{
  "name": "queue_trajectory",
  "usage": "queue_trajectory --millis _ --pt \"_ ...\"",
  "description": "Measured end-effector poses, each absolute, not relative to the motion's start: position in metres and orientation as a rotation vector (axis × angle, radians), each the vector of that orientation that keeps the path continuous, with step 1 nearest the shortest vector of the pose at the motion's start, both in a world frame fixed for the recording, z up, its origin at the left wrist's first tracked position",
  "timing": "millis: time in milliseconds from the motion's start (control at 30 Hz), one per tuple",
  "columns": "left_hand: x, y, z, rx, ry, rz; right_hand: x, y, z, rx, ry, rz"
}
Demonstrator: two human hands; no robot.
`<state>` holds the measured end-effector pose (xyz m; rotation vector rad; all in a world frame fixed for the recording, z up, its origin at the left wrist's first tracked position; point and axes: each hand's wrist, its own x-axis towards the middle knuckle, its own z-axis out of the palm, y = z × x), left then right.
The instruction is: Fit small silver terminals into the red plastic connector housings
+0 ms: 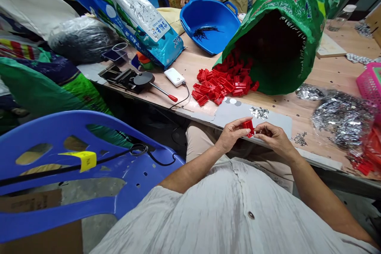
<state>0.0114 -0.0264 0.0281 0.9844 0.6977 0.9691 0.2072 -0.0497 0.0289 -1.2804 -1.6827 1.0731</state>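
My left hand (pixel 230 135) and my right hand (pixel 274 137) meet just in front of the table edge, both pinched on one small red plastic piece (pixel 248 127). What else the right fingers hold, if anything, is too small to see. A heap of the same red pieces (pixel 222 83) spills from a tipped green sack (pixel 282 35) on the wooden table (pixel 333 75). A little pile of small silver metal parts (pixel 259 112) lies on a grey sheet (pixel 232 116) just beyond my hands.
A blue basin (pixel 208 24) with dark bits stands at the back, another person seated behind it. A blue chair (pixel 89 166) is at my left. Bags of silver parts (pixel 342 117), a pink basket (pixel 370 81), a white power bank (pixel 174 76) and a blue-white sack (pixel 131 12) crowd the table.
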Motion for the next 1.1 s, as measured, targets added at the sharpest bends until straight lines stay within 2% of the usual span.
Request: queue_trajectory --millis 200,600,867,1100 --pt "0.011 -0.025 0.027 0.979 0.714 0.961 0.209 -0.053 0.032 -1.312 -1.728 0.968" --pt "0.011 -0.024 0.032 0.937 0.716 0.954 0.2 -0.053 0.037 -1.049 -2.055 0.547" --pt "0.011 -0.022 0.025 0.88 0.709 0.944 0.199 -0.054 0.035 -1.04 -2.014 0.56" --pt "0.01 -0.022 0.024 0.855 0.674 0.958 0.197 -0.057 0.033 -1.25 -1.876 0.77"
